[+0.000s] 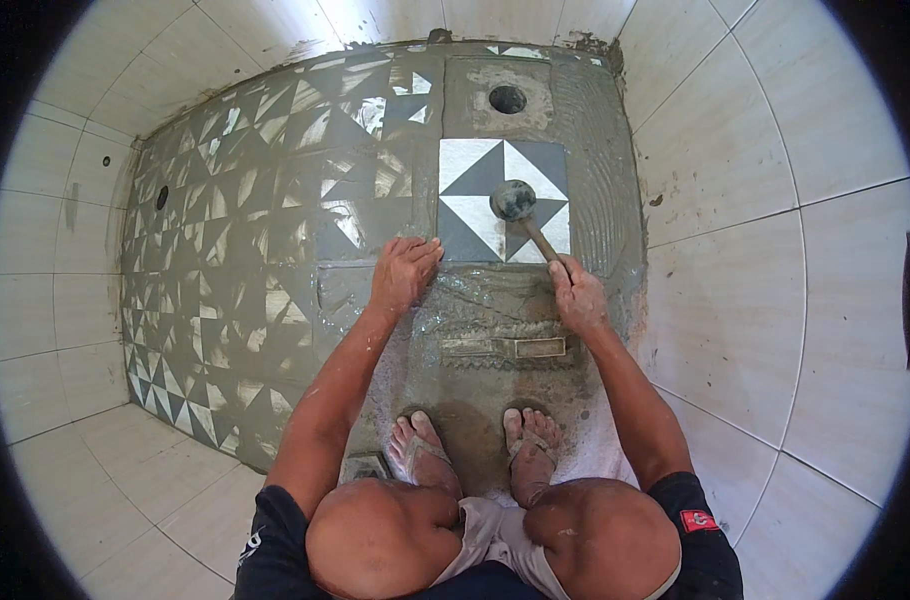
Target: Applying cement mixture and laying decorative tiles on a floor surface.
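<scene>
My right hand [579, 296] is wrapped round the wooden handle of a rubber mallet [514, 200]. The mallet's dark, mortar-smeared head is over the middle of a clean grey-and-white patterned tile [465, 226]; I cannot tell whether it touches. At the tile's near left corner rests my left hand [407, 270], holding nothing, with its fingers laid along the edge. Wet mortar [375, 290] lies between my hands and my feet. A notched trowel [465, 347] lies there, its teeth toward me and its handle coated in mortar.
Mortar-smeared patterned tiles [245, 230] cover the floor to the left. Beyond the clean tile is a round drain hole [507, 99] in a square piece. Combed mortar [600, 190] runs along the right wall [735, 260]. A small dark block-like object [365, 467] is beside my left foot.
</scene>
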Action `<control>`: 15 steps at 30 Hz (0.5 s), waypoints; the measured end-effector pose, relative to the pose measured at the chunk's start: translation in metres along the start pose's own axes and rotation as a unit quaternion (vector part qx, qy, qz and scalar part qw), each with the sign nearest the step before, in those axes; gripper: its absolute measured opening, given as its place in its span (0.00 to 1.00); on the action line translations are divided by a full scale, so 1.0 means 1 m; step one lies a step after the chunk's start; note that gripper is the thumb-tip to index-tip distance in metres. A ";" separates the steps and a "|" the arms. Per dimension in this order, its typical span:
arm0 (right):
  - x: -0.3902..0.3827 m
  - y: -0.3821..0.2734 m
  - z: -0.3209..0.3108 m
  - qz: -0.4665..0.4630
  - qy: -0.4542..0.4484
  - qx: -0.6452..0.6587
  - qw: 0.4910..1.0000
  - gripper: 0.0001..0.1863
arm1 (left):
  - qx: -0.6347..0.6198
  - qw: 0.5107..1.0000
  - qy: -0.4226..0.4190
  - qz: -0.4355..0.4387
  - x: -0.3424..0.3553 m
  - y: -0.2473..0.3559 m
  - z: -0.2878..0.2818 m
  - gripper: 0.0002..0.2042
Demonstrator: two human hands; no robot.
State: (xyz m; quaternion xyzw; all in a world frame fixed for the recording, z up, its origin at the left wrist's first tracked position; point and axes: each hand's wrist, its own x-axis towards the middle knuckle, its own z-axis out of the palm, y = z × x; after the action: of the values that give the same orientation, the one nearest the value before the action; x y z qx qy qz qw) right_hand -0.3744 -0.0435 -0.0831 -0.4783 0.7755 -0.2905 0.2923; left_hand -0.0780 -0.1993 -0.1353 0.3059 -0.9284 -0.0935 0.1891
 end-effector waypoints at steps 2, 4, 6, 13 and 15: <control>0.012 0.006 0.002 0.002 -0.003 -0.027 1.000 0.20 | 0.010 1.000 -0.007 0.000 0.001 -0.001 0.002 0.17; 0.019 0.005 0.002 0.003 -0.007 -0.051 0.999 0.20 | 0.007 1.000 -0.007 0.000 -0.002 0.001 0.002 0.16; 0.024 -0.003 0.004 0.002 0.015 -0.018 1.000 0.21 | 0.006 1.000 -0.010 -0.002 -0.004 -0.001 0.000 0.16; 0.041 0.001 0.012 -0.021 0.023 -0.046 0.998 0.21 | 0.006 1.000 -0.002 0.000 0.002 0.001 -0.002 0.17; 0.037 -0.005 0.014 -0.008 0.024 -0.063 0.998 0.21 | 0.005 1.000 -0.009 -0.004 0.001 0.001 -0.004 0.17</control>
State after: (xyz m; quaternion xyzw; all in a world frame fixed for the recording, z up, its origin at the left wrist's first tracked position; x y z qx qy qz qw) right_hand -0.3748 -0.0817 -0.0949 -0.4946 0.7955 -0.2544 0.2406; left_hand -0.0779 -0.1994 -0.1306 0.3094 -0.9293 -0.0927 0.1790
